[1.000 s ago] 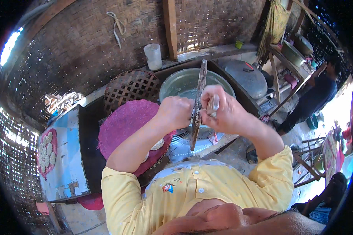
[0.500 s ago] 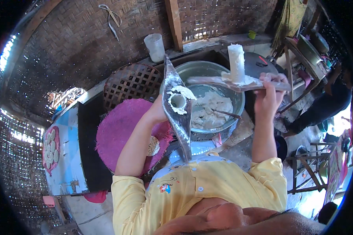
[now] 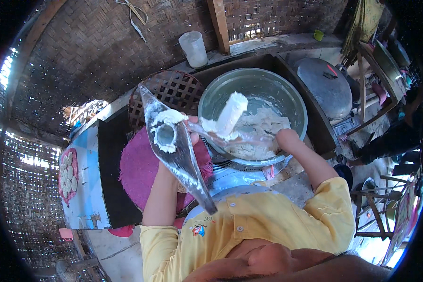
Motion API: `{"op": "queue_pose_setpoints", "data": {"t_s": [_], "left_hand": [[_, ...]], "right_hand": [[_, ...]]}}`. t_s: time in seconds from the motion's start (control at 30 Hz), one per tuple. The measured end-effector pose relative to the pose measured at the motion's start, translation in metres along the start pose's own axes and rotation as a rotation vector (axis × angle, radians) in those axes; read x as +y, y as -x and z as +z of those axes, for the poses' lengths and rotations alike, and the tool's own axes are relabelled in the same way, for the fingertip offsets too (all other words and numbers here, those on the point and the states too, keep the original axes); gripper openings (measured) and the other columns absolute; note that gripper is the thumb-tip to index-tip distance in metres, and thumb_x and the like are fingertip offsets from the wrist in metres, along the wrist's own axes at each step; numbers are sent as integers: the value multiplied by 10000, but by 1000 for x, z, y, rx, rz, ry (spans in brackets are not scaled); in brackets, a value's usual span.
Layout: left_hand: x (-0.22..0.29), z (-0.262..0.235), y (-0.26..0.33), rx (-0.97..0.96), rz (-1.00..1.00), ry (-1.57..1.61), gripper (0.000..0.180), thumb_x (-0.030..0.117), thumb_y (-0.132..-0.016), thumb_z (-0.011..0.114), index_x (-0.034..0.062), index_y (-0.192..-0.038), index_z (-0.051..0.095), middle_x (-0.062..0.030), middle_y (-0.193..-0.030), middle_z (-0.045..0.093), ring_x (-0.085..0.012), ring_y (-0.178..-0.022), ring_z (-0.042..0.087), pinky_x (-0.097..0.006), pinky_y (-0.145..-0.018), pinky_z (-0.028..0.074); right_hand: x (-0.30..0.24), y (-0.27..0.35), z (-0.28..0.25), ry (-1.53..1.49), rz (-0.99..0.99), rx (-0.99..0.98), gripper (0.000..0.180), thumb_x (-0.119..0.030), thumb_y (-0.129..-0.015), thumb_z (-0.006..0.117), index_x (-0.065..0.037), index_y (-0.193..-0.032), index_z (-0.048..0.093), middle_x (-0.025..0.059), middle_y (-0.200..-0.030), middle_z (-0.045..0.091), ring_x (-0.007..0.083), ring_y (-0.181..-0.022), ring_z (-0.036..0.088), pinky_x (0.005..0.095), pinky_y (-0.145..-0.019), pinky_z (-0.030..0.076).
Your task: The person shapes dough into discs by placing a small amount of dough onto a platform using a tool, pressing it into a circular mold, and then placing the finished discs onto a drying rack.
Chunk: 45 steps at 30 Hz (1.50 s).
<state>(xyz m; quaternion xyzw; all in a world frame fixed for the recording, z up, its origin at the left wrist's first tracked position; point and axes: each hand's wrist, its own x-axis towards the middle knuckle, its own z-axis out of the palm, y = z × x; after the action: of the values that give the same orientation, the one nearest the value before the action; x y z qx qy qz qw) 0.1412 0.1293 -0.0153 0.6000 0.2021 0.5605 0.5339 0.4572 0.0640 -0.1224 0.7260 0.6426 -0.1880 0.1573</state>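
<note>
My left hand [image 3: 193,130] grips a dark wooden noodle-press body [image 3: 177,157] from behind; most of the hand is hidden by it. The press is long, pointed at both ends, with a dough-rimmed round hole in its middle. In my right hand [image 3: 288,140] is one end of the wooden plunger [image 3: 256,137], whose dough-coated cylinder [image 3: 232,113] tilts up to the right. The plunger's other end lies close to my left fingers; contact is unclear. Beneath the plunger, the large green-grey basin [image 3: 299,105] holds pale, sticky dough [image 3: 265,126].
Pink cloth [image 3: 138,164] covers a round surface beside a lattice basket [image 3: 167,94]. A translucent container [image 3: 193,49] stands by the woven wall. To the right is a lidded pot [image 3: 324,89]. Dough pieces [image 3: 68,174] lie far left. Another person's dark-clothed leg [image 3: 385,141] shows at right.
The plunger has come down and left, its cylinder now tilted instead of upright. My right hand has lowered toward the basin's near rim. The press body has swung left and tilted.
</note>
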Motion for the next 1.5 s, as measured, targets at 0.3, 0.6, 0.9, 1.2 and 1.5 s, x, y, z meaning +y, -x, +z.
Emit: {"op": "queue_pose_setpoints", "data": {"t_s": [0.3, 0.6, 0.9, 1.2, 1.5], "left_hand": [[4, -27, 29, -21, -107, 92, 306, 70, -693, 663, 44, -957, 511, -108, -835, 568, -171, -695, 553, -250, -589, 471], [10, -32, 38, -15, -149, 112, 200, 125, -737, 625, 28, -886, 533, -97, -735, 552, -175, -608, 535, -262, -527, 459], [10, -26, 39, -30, -188, 96, 174, 180, -781, 586, 12, -814, 554, -86, -635, 537, -179, -521, 518, -273, -464, 447], [21, -4, 21, 45, -384, -74, 173, 35, -732, 624, 27, -888, 551, -41, -768, 571, -123, -671, 557, -258, -591, 476], [-34, 12, -7, -296, -254, -839, 499, 347, -638, 676, 70, -1036, 560, -157, -945, 610, -286, -894, 588, -344, -778, 452]], "right_hand": [[24, -45, 13, -62, -149, -43, 215, -200, -708, 549, -31, -793, 651, 189, -808, 612, 328, -779, 594, 390, -691, 475], [-16, -69, 39, -234, -305, -147, 254, -214, -618, 597, -61, -813, 650, 174, -777, 615, 337, -724, 588, 398, -669, 466], [-44, -68, 43, -234, -417, -45, 251, -196, -637, 580, -82, -852, 641, 173, -788, 612, 337, -732, 583, 402, -678, 457], [27, 17, -68, -731, -335, -175, 239, -128, -761, 585, -55, -985, 629, 19, -646, 568, 77, -567, 517, 235, -528, 427], [57, 90, -185, -788, -576, -71, 388, -180, -706, 691, -31, -1054, 603, -36, -689, 568, 18, -529, 405, 180, -461, 327]]}}
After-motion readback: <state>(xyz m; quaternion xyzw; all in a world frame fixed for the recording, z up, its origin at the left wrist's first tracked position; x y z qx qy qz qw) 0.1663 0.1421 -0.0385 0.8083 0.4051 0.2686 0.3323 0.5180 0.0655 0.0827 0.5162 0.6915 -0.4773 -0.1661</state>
